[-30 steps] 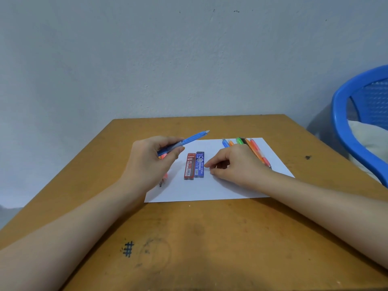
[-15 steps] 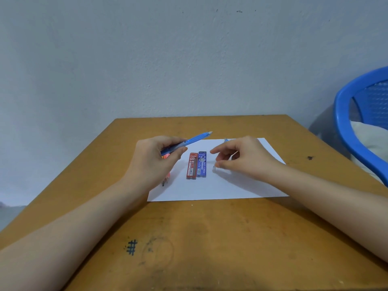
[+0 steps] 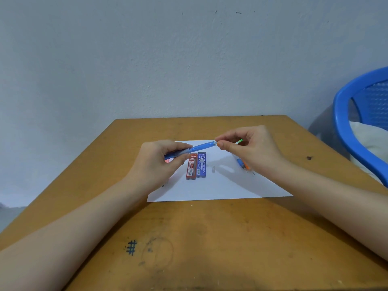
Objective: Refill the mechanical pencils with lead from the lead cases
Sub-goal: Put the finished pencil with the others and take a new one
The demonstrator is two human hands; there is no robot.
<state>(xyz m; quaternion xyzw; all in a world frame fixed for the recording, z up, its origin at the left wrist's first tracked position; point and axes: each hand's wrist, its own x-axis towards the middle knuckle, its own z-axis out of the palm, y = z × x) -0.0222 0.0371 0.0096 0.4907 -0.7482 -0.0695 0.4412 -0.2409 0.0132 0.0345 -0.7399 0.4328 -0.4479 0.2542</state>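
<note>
While in left hand [image 3: 155,164], pencil [image 3: 201,146] rightward

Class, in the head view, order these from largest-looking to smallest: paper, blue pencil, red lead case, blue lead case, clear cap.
1. Paper
2. Pencil, though partly covered
3. Red case and blue case: alike, unranked
4. Cap

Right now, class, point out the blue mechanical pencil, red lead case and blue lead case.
blue mechanical pencil [image 3: 199,147]: head view, middle of exposed barrel.
red lead case [image 3: 191,168]: head view, middle of label.
blue lead case [image 3: 202,165]: head view, middle of label.
</note>
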